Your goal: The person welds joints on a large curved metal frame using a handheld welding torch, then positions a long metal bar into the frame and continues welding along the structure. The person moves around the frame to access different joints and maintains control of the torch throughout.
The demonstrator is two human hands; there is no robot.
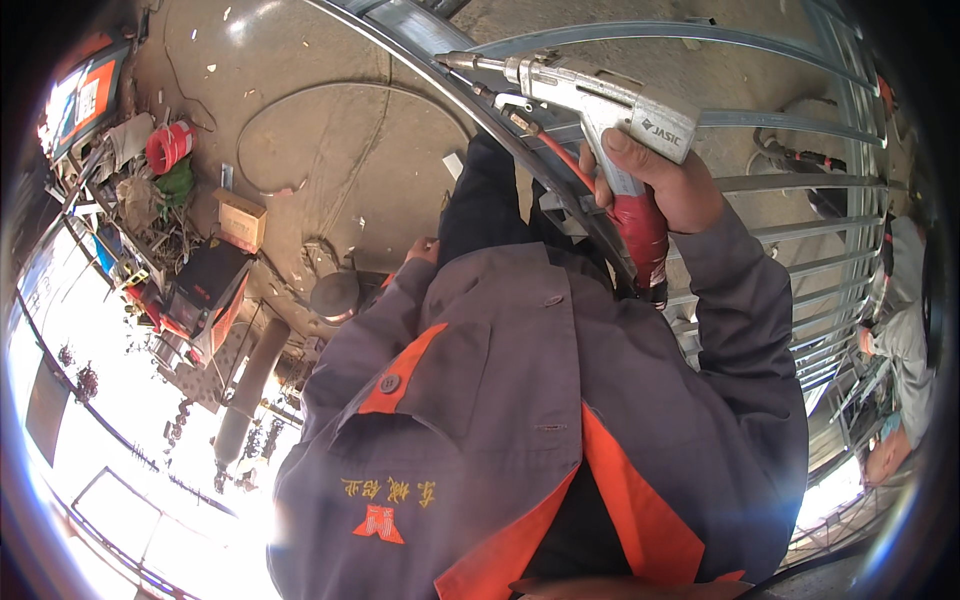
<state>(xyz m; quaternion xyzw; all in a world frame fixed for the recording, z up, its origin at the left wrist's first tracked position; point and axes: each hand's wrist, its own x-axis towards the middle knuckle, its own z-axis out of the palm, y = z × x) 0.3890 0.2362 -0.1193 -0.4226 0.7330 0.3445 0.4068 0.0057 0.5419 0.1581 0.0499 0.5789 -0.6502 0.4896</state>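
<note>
In my right hand (668, 180) is a silver welding gun (600, 100) with a red-wrapped grip. My fingers close round that grip, and the gun's narrow nozzle points left over a metal rail (420, 65). A red hose (560, 155) runs close under the gun's body. Beside my dark trouser leg (487, 190) rests my left hand (424, 249). Its fingers are small in view and mostly hidden, so their pose cannot be made out.
A barred metal frame (800, 183) spans the right side. Another person's grey sleeve (905, 300) shows at far right. Leftward are a cardboard box (240, 221), a red round container (169, 148), a black-and-orange machine (208, 290) and piled scrap. A cable (262, 112) loops across the floor.
</note>
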